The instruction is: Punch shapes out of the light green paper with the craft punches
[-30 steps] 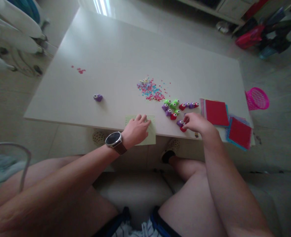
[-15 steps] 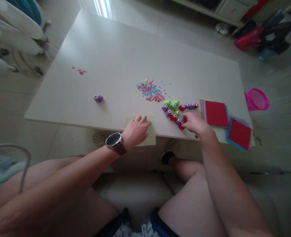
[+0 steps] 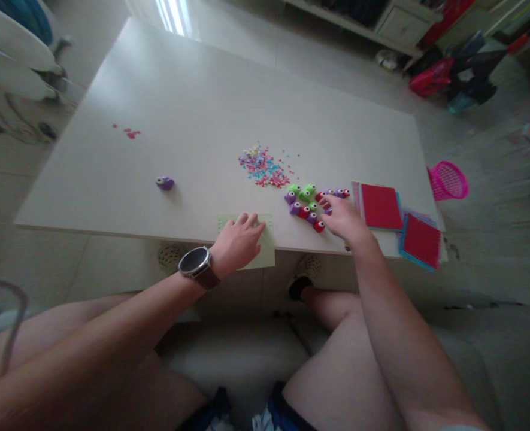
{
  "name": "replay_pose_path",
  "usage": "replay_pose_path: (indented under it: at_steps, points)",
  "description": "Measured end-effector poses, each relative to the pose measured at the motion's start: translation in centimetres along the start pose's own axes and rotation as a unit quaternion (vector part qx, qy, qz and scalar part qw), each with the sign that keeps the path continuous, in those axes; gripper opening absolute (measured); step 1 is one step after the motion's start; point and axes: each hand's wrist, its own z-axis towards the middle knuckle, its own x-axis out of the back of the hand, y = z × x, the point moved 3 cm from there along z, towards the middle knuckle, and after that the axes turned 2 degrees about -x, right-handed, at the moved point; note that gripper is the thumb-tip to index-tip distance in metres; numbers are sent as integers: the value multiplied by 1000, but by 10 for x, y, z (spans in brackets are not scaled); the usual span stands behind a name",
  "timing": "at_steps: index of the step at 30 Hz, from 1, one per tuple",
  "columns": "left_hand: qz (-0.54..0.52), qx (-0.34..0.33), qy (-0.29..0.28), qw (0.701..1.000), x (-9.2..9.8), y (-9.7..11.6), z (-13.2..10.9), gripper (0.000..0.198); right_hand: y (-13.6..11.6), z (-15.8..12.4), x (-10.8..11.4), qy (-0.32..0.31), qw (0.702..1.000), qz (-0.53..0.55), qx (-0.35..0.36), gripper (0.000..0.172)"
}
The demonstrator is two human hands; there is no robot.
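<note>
My left hand (image 3: 238, 240), with a watch on its wrist, lies with spread fingers on a pale green sheet (image 3: 266, 244) that overhangs the table's near edge. My right hand (image 3: 340, 216) is at the right end of a cluster of small craft punches in green, purple and red. Its fingers are apart, and a purple punch (image 3: 328, 211) shows between them; whether they touch it cannot be made out. A red punch (image 3: 319, 226) sits just left of that hand. Another purple punch (image 3: 164, 183) stands alone at the left.
Colourful confetti (image 3: 265, 167) is heaped mid-table, with a few red pieces (image 3: 131, 133) at the left. Two stacks of coloured squares, one topped red (image 3: 380, 206) and one beside it (image 3: 421, 241), lie at the right. A pink basket (image 3: 448, 180) stands beyond the table.
My right hand has moved up from the red punch at the cluster's lower end, and its fingers have opened. The view has shifted slightly. My left hand stays on the sheet.
</note>
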Motion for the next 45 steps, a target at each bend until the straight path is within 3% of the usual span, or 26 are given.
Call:
replay_pose_path:
  at_steps: [3,10,17,23,29,32,36,39,42,45]
  points:
    - [2,2,1,1000,0,0,0,47,-4,0,-8,-21,1000,3,20,50]
    - [-16,-4,-1,1000,0,0,1,41,-15,-1,-11,-63,998,-20,14,52]
    - [-34,27,31,999,7,-10,6,35,-10,3,-15,-22,1000,-19,1,48]
    - [-37,52,22,998,7,-19,7,40,-5,6,-18,-32,999,-14,17,51]
    - [-41,78,7,996,14,-19,9,45,-11,5,-16,-25,998,-41,-30,44]
    - [-33,78,2,996,15,-17,8,44,-10,8,-17,-17,998,-49,-36,31]
    - [-33,75,11,997,13,-19,9,30,-12,11,-13,39,998,-48,1,14]
    - [-54,79,19,995,9,-22,14,24,-25,7,-3,89,995,17,44,11]
    - [-103,85,18,991,8,-24,21,32,-42,0,0,58,985,130,99,12]
    - [-128,95,29,987,10,-26,25,33,-53,-7,-4,23,975,169,141,12]
